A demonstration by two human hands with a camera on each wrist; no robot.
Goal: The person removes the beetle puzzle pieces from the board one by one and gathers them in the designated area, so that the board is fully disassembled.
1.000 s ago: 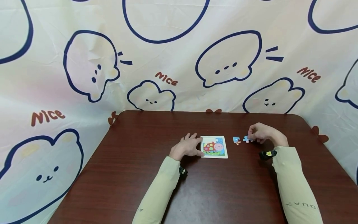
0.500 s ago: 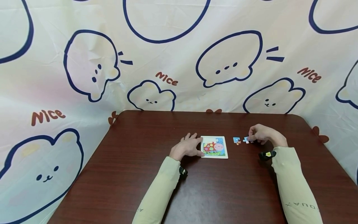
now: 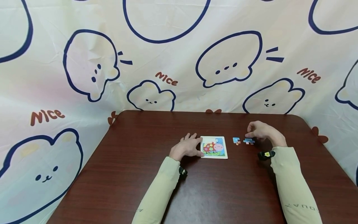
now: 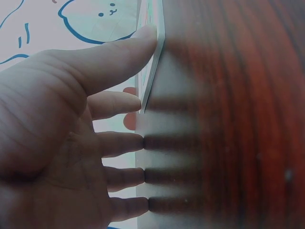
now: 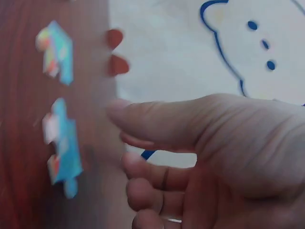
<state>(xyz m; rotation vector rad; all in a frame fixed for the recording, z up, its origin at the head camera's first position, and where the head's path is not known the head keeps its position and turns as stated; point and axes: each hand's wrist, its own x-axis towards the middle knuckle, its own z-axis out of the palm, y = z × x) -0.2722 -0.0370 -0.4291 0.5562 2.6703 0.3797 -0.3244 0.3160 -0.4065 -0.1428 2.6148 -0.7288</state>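
Note:
A white-edged jigsaw board [image 3: 213, 156] with a red spotted ladybird picture lies on the table, its upper left part bare. My left hand [image 3: 186, 147] rests at the board's left edge. Its thumb and index finger touch that edge, and the other fingers are spread straight on the table in the left wrist view. To the board's right lie two loose blue jigsaw pieces, a left piece [image 3: 236, 141] and a right piece [image 3: 248, 141]. My right hand [image 3: 261, 130] hovers just behind the right piece, apart from it, its fingers loosely curled with nothing held.
The dark brown wooden table [image 3: 218, 193] runs back to a pale curtain [image 3: 179, 56] printed with cartoon bears. A black wrist strap [image 3: 265, 155] is on the right sleeve, and another strap [image 3: 183, 171] is on the left.
My right hand has let go of the right jigsaw piece and drawn slightly back and up. That piece now lies turned, longer side across. My left hand and the board stay put.

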